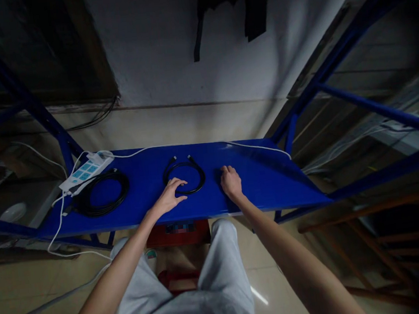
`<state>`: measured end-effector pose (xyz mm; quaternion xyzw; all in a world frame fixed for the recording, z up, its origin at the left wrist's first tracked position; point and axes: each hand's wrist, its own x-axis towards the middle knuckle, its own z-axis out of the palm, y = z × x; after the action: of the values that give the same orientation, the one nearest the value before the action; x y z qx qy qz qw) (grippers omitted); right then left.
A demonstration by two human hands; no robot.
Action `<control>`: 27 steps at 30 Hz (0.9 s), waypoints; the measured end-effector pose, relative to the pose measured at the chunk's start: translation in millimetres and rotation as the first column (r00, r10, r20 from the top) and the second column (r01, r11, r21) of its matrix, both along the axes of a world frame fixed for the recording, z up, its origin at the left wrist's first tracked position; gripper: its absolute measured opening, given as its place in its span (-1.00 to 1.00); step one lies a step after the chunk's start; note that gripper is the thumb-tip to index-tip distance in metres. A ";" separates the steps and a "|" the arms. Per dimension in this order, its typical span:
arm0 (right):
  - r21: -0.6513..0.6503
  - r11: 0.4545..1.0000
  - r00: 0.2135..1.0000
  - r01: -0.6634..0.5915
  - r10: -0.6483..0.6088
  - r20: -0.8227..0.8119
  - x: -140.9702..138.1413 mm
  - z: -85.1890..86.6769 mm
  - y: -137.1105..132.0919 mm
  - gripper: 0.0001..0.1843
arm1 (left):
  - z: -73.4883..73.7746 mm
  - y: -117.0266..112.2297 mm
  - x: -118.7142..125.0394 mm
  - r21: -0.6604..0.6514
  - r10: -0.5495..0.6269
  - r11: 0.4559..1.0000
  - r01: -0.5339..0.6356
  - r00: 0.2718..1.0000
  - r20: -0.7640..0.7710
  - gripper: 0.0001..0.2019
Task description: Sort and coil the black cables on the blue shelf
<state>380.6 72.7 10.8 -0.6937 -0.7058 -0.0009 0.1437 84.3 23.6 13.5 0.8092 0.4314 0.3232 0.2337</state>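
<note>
A short black cable [185,175] lies in a single loose loop on the blue shelf [264,181], its two plug ends pointing away from me. My left hand [169,197] rests on the near left part of that loop, fingers curved over the cable. My right hand [230,182] lies palm down on the shelf just right of the loop, fingers bent, with nothing visible in it.
A larger coil of black cable [103,192] lies at the shelf's left, beside a white power strip [85,171] with white leads running off both sides. Blue rack posts [61,137] stand at either end. A red stool [178,235] is under me.
</note>
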 end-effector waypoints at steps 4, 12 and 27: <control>-0.024 1.000 1.000 -0.009 0.009 -0.003 0.4 -1.0 3.4 -0.65 | 15.5 2.8 -24.6 0.073 -0.036 0.996 0.060 0.955 -0.296 -0.67; -0.040 0.999 1.000 -0.001 0.002 0.020 -0.3 -1.7 3.1 -0.73 | 22.1 7.9 -15.9 0.125 -0.145 0.946 0.300 0.735 -0.663 -0.75; -0.039 0.999 0.999 -0.011 0.013 0.049 2.5 -7.6 4.8 -0.73 | 103.6 -38.4 -119.2 0.525 0.370 0.847 0.084 0.618 -0.694 -0.68</control>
<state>383.1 77.4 3.2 -0.6919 -0.7132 -0.0035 0.1126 -34.9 -14.8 117.1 0.8602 0.4532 0.0638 -0.2249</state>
